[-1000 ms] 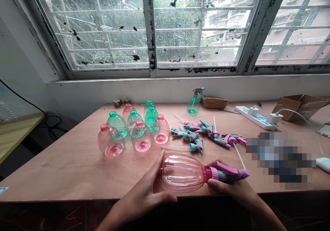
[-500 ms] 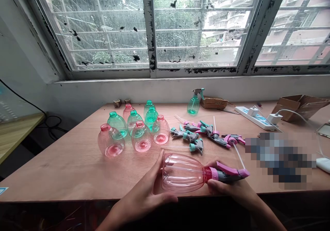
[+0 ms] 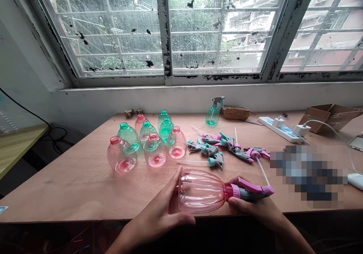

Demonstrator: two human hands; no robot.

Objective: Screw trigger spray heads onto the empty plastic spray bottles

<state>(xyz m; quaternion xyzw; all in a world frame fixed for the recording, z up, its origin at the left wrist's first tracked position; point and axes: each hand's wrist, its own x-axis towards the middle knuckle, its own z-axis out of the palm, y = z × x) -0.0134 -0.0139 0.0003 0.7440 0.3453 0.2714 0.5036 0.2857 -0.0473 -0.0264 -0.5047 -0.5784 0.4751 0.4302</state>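
Observation:
A clear pink spray bottle [image 3: 202, 191] lies sideways in my hands over the table's front edge, its pink-and-grey spray head [image 3: 251, 189] pointing right and seated on the neck. My left hand [image 3: 167, 208] cups the base, thumb below and fingers behind. At the collar, my right hand [image 3: 255, 206] is closed around the neck and spray head; some of its fingers are hidden behind them. Beyond the bottle lie several loose spray heads, among them a teal-and-grey one [image 3: 216, 161] and a pink one [image 3: 255, 154] with its tube pointing toward me.
Several open pink bottles [image 3: 121, 157] and green bottles [image 3: 129, 137] stand at left on the wooden table [image 3: 85, 193]. A green spray bottle [image 3: 212, 116] with its head on stands by the wall. At right are a power strip [image 3: 279, 130], a cardboard box [image 3: 329, 118] and a blurred-out patch.
Almost nothing differs. Both hands keep the spray bottle in the same place, with only a very slight shift at its base end.

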